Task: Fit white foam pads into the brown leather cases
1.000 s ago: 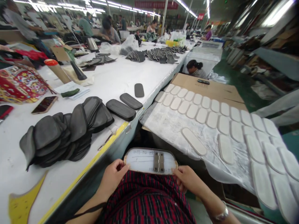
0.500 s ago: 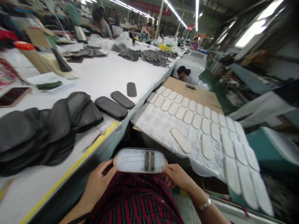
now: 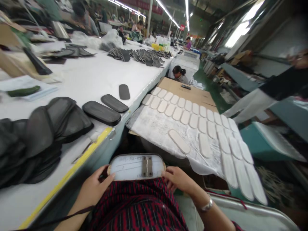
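Observation:
An oval translucent white plate (image 3: 127, 166) with a metal hinge (image 3: 147, 166) and pen lines on its face lies across my lap. My left hand (image 3: 95, 184) pinches its left end between thumb and fingers. At the plate's right end, my right hand (image 3: 179, 180) grips the rim with curled fingers. A striped red and black garment (image 3: 137, 205) is just below the plate. To the right, rows of pale oval pieces (image 3: 178, 113) lie on a plastic-covered board, with one loose oval (image 3: 179, 141) set at a slant nearer to me.
Dark padded pieces (image 3: 101, 113) and a heap of black ones (image 3: 40, 128) lie on the white table (image 3: 96, 77) at left, edged with yellow tape. A person's head (image 3: 178, 72) shows beyond the cardboard (image 3: 198, 96). Another person in pale trousers (image 3: 252, 99) is at right.
The view has turned a little to the right, so the tables sit further left. The plate stays between both hands. More of the person at right has come into view.

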A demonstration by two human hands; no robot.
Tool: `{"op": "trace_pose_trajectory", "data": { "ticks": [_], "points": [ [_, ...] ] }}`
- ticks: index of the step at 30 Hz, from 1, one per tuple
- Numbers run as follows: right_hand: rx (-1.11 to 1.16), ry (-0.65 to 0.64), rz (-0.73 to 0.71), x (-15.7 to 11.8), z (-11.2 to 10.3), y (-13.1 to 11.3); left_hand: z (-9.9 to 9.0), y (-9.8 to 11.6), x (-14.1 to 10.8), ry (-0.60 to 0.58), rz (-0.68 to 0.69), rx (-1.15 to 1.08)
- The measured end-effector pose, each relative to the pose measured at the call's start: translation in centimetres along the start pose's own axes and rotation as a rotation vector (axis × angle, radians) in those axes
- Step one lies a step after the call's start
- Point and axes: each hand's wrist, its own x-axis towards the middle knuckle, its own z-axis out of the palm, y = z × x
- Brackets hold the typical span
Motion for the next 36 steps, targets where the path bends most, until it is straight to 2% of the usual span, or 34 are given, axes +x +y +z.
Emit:
{"op": "trace_pose_trajectory", "data": {
  "ticks": [3, 6, 9, 15, 18, 22, 25, 27, 30, 31, 36],
  "points": [
    [-0.097, 0.1, -0.012, 0.6, 0.1, 0.2, -0.3, 1.3, -0.7, -0.037, 0.006, 0.015],
    [-0.214, 0.132, -0.093, 0.9, 0.1, 0.3, -0.4, 1.9, -1.1, -0.045, 0.015, 0.062],
    [-0.254, 0.137, -0.095, 0.7, 0.2, 0.3, -0.1, 1.2, -1.1, -0.083, 0.007, 0.035],
    [-0.185, 0.03, 0.007, 0.9, 0.5, 0.2, 1.2, -0.9, 0.1, -0.248, -0.192, -0.006],
    [-0.134, 0.009, 0.028, 1.0, 0.7, 0.4, 1.6, -0.8, 0.0, -0.238, -0.293, -0.096],
    [-0.059, -0.02, 0.06, 0.9, 0.8, 0.5, 1.8, -0.1, -0.7, -0.188, -0.252, -0.169],
    [-0.101, -0.035, 0.064, 0.8, 0.7, 0.1, 1.6, 0.1, -0.9, -0.173, -0.225, -0.138],
    [-0.262, 0.064, 0.011, 0.7, 0.4, -0.5, 1.1, 0.1, -0.6, -0.173, -0.175, -0.07],
    [-0.511, 0.335, -0.12, 0.6, 0.0, -1.3, -0.1, 0.2, 0.4, -0.139, -0.1, 0.048],
    [-0.549, 0.386, -0.151, 0.7, -0.1, -1.5, -0.5, 0.3, 0.7, -0.115, -0.085, 0.073],
    [-0.684, 0.402, -0.171, 1.0, 0.0, -2.0, -1.5, 1.3, 1.8, -0.003, 0.022, 0.251]
  ]
}}
